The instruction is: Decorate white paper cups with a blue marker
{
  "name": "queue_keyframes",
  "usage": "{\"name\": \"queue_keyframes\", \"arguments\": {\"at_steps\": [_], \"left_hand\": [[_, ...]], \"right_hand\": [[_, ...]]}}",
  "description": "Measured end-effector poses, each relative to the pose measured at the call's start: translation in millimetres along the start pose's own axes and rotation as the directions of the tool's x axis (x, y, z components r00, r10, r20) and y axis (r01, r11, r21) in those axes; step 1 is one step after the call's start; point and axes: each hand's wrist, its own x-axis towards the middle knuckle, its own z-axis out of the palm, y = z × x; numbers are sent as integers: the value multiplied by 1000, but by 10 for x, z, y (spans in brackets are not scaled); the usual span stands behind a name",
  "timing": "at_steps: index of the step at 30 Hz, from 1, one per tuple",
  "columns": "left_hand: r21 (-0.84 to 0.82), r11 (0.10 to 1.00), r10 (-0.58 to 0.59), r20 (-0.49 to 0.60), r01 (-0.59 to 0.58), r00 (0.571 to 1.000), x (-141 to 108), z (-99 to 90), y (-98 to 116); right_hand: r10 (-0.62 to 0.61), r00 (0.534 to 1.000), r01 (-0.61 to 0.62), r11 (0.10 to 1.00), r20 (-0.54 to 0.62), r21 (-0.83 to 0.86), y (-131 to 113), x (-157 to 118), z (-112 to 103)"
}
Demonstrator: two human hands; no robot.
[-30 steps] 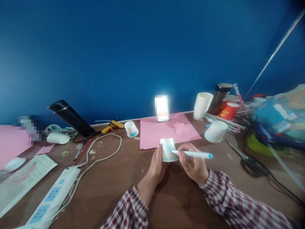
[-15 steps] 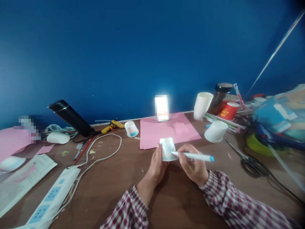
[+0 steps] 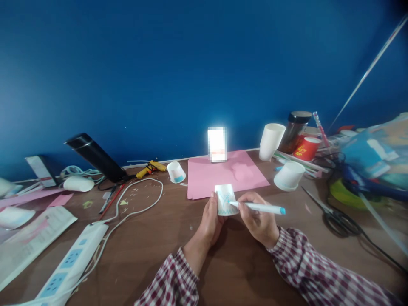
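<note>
A white paper cup [image 3: 225, 196] with light-blue lines and a zigzag band near its lower rim is gripped by my left hand [image 3: 210, 217], whose fingers wrap its left side and underside. My right hand [image 3: 259, 219] pinches a white marker [image 3: 263, 208] with a light-blue end; its tip points left and meets the cup's drawn face. Behind the cup lies pink paper [image 3: 204, 178], and a bright, pixelated upright object [image 3: 217, 144] stands on it. Another small cup [image 3: 176, 172] with a blue patch is to the left.
At left are a power strip [image 3: 72, 259], white cable, black cylinder [image 3: 97, 157] and yellow glue gun [image 3: 151, 168]. Scissors [image 3: 334, 216], white cups [image 3: 289, 175], a red cup [image 3: 306, 148] and a dark jar [image 3: 295, 131] are at right. Brown tabletop [image 3: 143, 229] lies beneath.
Both hands, the cup and the marker keep nearly the same positions. At the far left, the raised pink sheet has dropped lower, and a small upright box shows behind it.
</note>
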Motion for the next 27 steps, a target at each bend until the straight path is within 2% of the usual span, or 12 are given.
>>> {"name": "queue_keyframes", "arguments": {"at_steps": [27], "left_hand": [[-5,1000,-11,-8,10,1000,9,-13,-13]], "right_hand": [[5,1000,-5,1000,1,19,27,-4,-1]]}}
